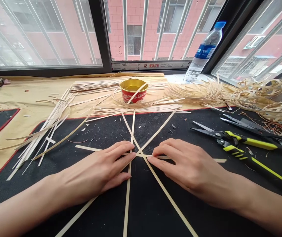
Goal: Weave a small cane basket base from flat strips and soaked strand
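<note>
Several thin, pale bamboo strips cross like a star on the black mat (160, 210). My left hand (106, 164) lies over them left of the crossing, fingers stretched out onto a near-upright strip (127, 200), thumb apart below. Under both hands runs a sideways strip (88, 148). To the right of the crossing, my right hand (180, 161) has thumb and forefinger closed on that sideways strip. A slanting strip (170, 197) passes between my hands toward the lower right. Another diagonal strip (159, 131) runs from upper right to lower left, partly hidden under my left hand.
A red and gold bowl (134, 93) stands behind the mat among loose strips (93, 86). More strips (42, 138) lie left. On the right are yellow-black pruning shears (239, 141), dark scissors (249, 125), coiled strips (197, 90) and a water bottle (205, 52) by the window.
</note>
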`<state>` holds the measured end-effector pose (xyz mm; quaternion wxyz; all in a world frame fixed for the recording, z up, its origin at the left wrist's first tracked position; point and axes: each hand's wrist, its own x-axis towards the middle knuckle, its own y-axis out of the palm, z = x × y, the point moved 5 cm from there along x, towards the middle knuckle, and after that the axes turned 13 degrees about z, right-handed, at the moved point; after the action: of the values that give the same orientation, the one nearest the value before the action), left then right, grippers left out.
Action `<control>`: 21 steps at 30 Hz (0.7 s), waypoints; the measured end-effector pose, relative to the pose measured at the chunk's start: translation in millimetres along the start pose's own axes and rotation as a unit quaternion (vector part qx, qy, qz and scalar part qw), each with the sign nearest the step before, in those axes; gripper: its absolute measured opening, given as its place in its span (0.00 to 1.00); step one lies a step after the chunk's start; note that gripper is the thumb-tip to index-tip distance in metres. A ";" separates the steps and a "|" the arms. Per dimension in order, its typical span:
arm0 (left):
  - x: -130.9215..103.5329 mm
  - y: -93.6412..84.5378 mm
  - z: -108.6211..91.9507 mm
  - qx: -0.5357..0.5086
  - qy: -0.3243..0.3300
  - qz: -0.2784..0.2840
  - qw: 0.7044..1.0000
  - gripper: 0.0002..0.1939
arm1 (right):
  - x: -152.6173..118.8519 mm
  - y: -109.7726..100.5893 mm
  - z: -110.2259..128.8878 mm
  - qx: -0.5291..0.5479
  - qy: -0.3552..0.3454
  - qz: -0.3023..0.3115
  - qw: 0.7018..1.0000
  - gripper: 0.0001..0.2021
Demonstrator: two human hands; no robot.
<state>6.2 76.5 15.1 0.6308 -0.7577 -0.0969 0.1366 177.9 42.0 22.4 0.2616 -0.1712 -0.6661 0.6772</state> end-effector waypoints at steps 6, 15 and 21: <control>-6.6 9.7 8.4 -0.076 -0.027 -0.039 0.996 0.20 | -0.3 3.4 6.3 0.033 -0.030 0.024 0.999 0.15; -6.6 10.0 8.7 -0.072 -0.012 -0.046 0.996 0.17 | -2.3 14.5 4.8 0.162 0.007 0.052 0.985 0.11; -1.6 5.3 6.3 -0.060 -0.001 -0.030 0.998 0.17 | -3.2 15.7 0.7 0.240 0.070 -0.012 0.968 0.03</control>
<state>2.5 80.8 9.0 0.5883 -0.7904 -0.1285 0.1126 178.1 39.9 6.5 0.3496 -0.1423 -0.4656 0.8004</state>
